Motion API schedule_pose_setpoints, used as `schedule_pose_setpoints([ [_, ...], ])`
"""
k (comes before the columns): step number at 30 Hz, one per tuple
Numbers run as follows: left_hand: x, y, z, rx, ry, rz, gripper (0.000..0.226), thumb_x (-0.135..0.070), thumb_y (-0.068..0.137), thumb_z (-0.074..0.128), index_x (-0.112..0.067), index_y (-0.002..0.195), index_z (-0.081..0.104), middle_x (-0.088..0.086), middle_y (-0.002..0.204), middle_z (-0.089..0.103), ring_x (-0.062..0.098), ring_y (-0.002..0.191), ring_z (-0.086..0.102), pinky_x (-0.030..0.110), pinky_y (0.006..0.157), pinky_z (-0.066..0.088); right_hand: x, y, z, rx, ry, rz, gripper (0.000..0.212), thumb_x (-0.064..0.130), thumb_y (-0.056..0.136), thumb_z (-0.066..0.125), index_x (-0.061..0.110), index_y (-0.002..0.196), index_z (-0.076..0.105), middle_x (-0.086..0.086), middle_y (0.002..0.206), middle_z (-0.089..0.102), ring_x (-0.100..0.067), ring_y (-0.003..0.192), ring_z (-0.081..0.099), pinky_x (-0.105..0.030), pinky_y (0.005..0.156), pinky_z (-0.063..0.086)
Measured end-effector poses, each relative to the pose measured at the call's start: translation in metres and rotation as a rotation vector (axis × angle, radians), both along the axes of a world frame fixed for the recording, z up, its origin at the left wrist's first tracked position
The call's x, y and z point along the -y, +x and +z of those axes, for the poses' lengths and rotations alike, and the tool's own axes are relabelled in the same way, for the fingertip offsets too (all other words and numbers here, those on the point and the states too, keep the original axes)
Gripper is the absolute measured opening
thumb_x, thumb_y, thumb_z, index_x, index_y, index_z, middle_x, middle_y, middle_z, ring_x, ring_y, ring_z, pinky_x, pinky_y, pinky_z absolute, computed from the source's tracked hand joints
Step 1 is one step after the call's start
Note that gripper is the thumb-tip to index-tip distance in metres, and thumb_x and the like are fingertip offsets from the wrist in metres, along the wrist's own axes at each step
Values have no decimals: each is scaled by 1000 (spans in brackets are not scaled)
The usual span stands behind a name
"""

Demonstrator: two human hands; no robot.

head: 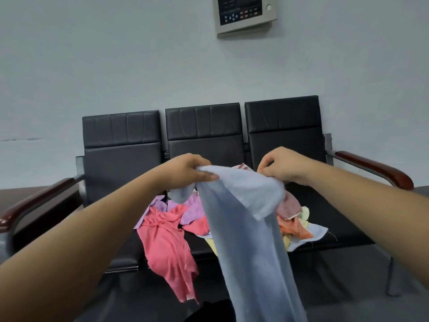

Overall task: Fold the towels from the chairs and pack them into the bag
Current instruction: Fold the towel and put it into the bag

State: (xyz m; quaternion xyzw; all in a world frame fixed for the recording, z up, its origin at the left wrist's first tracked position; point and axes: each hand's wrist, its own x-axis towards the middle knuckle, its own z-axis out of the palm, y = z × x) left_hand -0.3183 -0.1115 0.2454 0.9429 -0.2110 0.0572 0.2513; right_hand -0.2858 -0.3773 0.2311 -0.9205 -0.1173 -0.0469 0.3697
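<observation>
Markings and buttons are seen on a wall-mounted control panel (246, 13) at the top of the frame, right of centre, but they are too small to be read. No writing can be made out on any of the cloths.

A row of three black padded chairs (203, 126) is set against a pale grey wall (116, 66) across the middle of the frame, closed off at each end by a reddish wooden armrest, one at the left edge (34, 203) and one at the right (376, 169). The middle and right seats are covered by a loose heap of towels. A coral pink towel (167, 247) is draped over the front edge of the seat, a lilac towel (192, 209) lies just behind it, and an orange towel (296, 228), a patterned pink cloth (289, 206) and a pale yellow cloth (304, 213) are bunched to the right. Much of the heap is hidden by the light blue towel (246, 228), which is held up in front of it at the centre of the frame and hangs down to the bottom edge.

The towel's upper edge is gripped at one end by the left hand (185, 171), with the thumb laid across the fabric. The other end is pinched by the right hand (281, 166), its fingers curled tightly, with the cloth bunched below the wrist.
</observation>
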Motion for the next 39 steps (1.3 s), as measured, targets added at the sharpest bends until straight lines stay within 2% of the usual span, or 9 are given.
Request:
schedule_pose_setpoints([
  [3,10,-3,-2,-146,-285,-34,15,-30,97,66,-20,96,77,-4,80,73,4,72,62,21,72,49,-22,-15,-9,140,116,110,9,24,90,74,17,90,80,4,81,75,-8,76,65,-23,68,49],
  [8,25,-1,-9,-239,-393,-65,19,-30,99,64,-17,93,77,-5,73,69,6,64,59,22,67,47,-57,-35,-31,100,258,275,19,30,85,81,13,86,71,-4,73,66,-6,68,57,-25,61,46],
  [13,9,10,-16,-35,-58,-4,21,-44,86,76,-29,99,69,6,92,72,10,76,58,31,75,47,-61,-22,-44,143,263,194,11,16,86,77,8,93,76,-14,87,73,-17,76,63,-29,70,47],
  [17,-8,9,-19,-44,67,-10,29,-42,85,79,-38,102,56,-4,80,71,3,66,55,19,67,45,-54,-15,-51,137,162,182,14,19,89,76,14,101,72,0,86,74,-13,82,68,-29,74,52],
  [20,-16,12,-22,32,182,43,11,-37,91,71,-29,91,64,-10,75,67,1,67,55,20,65,43,-51,-10,-58,194,71,150,6,18,93,70,12,95,71,3,77,68,-6,69,58,-13,58,40],
  [26,-28,17,-33,38,184,122,23,-37,95,67,-20,80,70,-4,81,64,14,73,57,28,71,47,-47,-4,-60,188,44,185,32,13,97,64,19,65,59,11,59,54,3,56,48,-15,55,33],
  [30,-33,22,-41,46,110,131,14,-26,102,58,-26,88,60,-11,70,51,6,62,45,18,59,37,-49,-11,-56,174,-168,226,7,22,97,59,21,103,64,12,92,61,-1,77,52,-1,61,35],
  [34,-35,24,-52,2,126,72,8,-30,102,57,-23,101,60,-11,74,51,3,63,44,18,62,38,-40,-5,-60,91,-190,203,32,21,88,63,28,115,48,21,90,51,0,67,49,-11,51,34],
  [39,-47,29,-57,-40,228,66,9,-30,95,69,-22,98,65,-3,88,64,15,79,57,31,73,45,-20,9,-70,66,-217,177,24,14,82,60,28,96,47,4,83,58,-13,71,51,-30,61,40],
])
